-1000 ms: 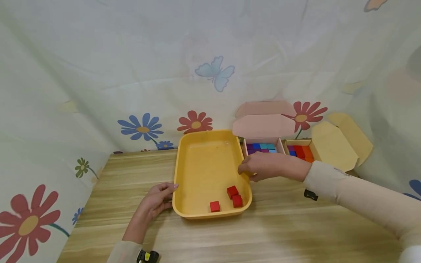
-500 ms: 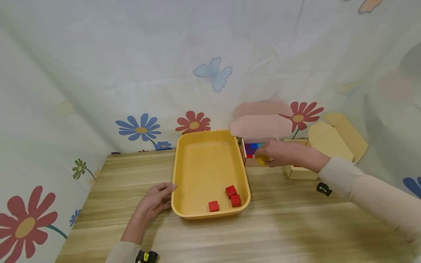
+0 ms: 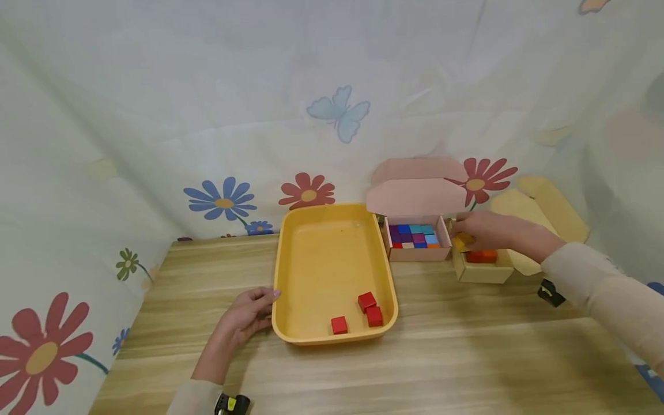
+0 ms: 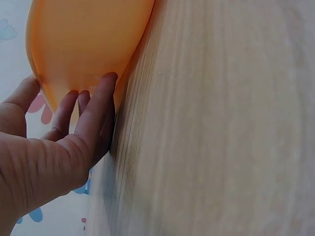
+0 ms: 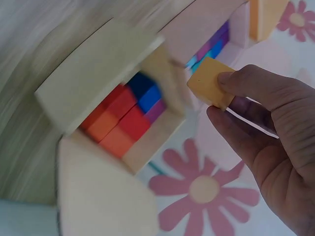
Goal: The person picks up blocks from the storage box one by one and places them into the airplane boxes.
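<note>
My right hand (image 3: 482, 229) pinches a yellow cube (image 5: 209, 83) between thumb and fingers, held over the cream box (image 3: 485, 273). Inside that box lie red, orange, blue and purple cubes (image 5: 118, 123). My left hand (image 3: 248, 314) holds the left side of a yellow tray (image 3: 392, 305). In the left wrist view its thumb is at the rim and its fingers (image 4: 101, 105) lie against the outer wall. Several red cubes (image 3: 339, 325) rest in the near part of the tray.
A pink box (image 3: 420, 254) with rows of coloured cubes stands between tray and cream box, its lid (image 3: 417, 197) raised. The cream lid (image 3: 525, 210) leans back to the right. A flower-printed curtain (image 3: 249, 132) closes off the back of the wooden table (image 3: 332, 380).
From the tray's right rim, my right hand has moved right past the pink box to the cream box, carrying the yellow cube. My left hand and the red cubes have stayed put.
</note>
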The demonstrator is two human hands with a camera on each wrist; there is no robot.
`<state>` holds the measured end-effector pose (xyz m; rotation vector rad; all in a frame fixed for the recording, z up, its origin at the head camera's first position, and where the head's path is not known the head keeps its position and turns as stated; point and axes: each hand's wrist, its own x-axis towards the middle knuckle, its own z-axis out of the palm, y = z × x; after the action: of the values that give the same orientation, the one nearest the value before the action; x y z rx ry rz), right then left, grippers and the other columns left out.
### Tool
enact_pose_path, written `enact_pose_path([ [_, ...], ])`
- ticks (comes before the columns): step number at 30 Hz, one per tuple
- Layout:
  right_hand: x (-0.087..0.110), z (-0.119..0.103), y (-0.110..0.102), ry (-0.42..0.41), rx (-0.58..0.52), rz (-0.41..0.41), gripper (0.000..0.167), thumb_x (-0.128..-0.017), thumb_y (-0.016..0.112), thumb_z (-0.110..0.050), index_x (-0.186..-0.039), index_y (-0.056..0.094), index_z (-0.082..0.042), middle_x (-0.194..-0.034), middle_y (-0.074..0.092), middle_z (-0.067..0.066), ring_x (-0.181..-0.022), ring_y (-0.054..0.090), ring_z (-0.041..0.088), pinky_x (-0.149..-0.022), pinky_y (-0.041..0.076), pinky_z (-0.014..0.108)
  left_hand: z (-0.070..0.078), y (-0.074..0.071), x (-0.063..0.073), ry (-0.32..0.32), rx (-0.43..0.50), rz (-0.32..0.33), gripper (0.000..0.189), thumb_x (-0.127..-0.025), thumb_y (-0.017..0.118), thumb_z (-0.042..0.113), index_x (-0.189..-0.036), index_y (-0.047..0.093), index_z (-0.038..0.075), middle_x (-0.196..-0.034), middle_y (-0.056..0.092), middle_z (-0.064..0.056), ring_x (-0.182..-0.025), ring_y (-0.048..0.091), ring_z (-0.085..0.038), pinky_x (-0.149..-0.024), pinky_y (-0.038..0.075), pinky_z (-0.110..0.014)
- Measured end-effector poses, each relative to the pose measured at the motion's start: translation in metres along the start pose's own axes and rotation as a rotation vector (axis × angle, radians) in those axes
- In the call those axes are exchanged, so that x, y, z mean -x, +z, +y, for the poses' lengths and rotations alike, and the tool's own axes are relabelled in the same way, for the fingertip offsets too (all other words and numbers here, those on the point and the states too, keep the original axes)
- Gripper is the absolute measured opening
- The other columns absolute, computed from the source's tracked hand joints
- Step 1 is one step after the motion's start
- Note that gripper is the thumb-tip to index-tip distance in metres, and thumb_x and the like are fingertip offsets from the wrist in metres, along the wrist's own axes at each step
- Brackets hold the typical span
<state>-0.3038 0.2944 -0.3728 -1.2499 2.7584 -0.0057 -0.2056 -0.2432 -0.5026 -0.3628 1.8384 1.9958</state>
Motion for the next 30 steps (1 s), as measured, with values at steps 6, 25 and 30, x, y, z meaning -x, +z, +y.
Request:
enact_pose_path([
  [6, 0.005, 0.026, 0.001, 0.085, -0.054, -0.160, 0.021, -0.078, 0.083, -0.001, -0.096, 0.073, -0.008, -0.082, 0.061, -0.003, -0.075, 0.051, 0.016, -0.068, 0.054, 0.031, 0.000, 0.000, 0.000, 0.003, 0.014, -0.016, 0.045, -0.098, 0.071, 0.028, -0.123, 0.054, -0.005, -0.106, 0.069, -0.012, -0.095, 0.070, -0.023, -0.081, 0.060, -0.041],
  [25, -0.019, 0.050, 0.021, 0.162, -0.247, -0.352, 0.026, -0.085, 0.084, -0.014, -0.103, 0.067, -0.005, -0.088, 0.065, -0.001, -0.078, 0.057, 0.015, -0.076, 0.059, 0.036, 0.000, -0.002, 0.001, 0.003, 0.020, -0.026, 0.042, -0.098, 0.070, 0.026, -0.122, 0.056, -0.005, -0.108, 0.069, -0.013, -0.096, 0.069, -0.023, -0.081, 0.060, -0.041],
  [30, -0.026, 0.056, 0.026, 0.162, -0.267, -0.353, 0.027, -0.084, 0.085, -0.017, -0.102, 0.066, -0.008, -0.086, 0.063, -0.004, -0.077, 0.055, 0.013, -0.074, 0.058, 0.031, 0.001, -0.004, 0.002, 0.015, 0.022, -0.047, 0.042, -0.099, 0.069, 0.025, -0.123, 0.055, -0.006, -0.106, 0.069, -0.012, -0.095, 0.069, -0.023, -0.080, 0.060, -0.040],
])
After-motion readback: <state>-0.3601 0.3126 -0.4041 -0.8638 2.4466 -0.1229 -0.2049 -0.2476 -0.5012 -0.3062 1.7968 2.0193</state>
